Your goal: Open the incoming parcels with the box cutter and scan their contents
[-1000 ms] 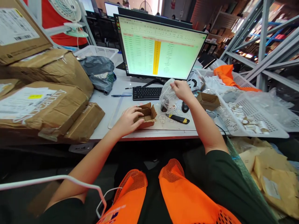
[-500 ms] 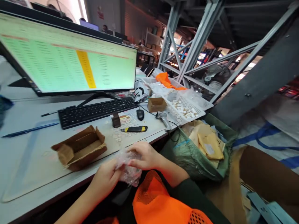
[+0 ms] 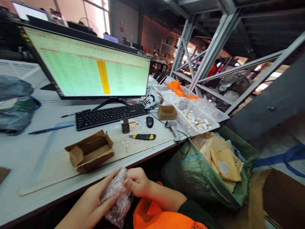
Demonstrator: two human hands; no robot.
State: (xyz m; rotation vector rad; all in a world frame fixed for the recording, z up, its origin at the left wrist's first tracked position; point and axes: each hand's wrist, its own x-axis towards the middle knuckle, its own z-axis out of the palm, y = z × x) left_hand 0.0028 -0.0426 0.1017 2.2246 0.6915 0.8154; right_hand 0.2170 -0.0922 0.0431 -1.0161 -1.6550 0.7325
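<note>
Clear bubble wrap (image 3: pixel 117 198), crumpled into a bundle, is held between both hands just in front of the desk edge. My left hand (image 3: pixel 95 200) grips its left side, with the thumb across the front and the fingers behind. At the upper right of the bundle, my right hand (image 3: pixel 137 182) pinches the wrap between thumb and curled fingers. Whatever the wrap may contain cannot be made out. Nearest on the desk is an open brown cardboard box (image 3: pixel 91 154), its flaps bent. A black and yellow utility knife (image 3: pixel 143 136) lies to the right of that box.
A monitor (image 3: pixel 90 66), keyboard (image 3: pixel 111 116) and mouse (image 3: pixel 149 121) stand behind. A barcode scanner (image 3: pixel 173 129), small box (image 3: pixel 166 113) and white basket (image 3: pixel 202 124) of small parts are at right. A green sack (image 3: pixel 190 175) of envelopes is beside the desk.
The bubble wrap and both hands have come lower and closer to me. My left hand now spreads along the bundle's side. The camera view has swung left.
</note>
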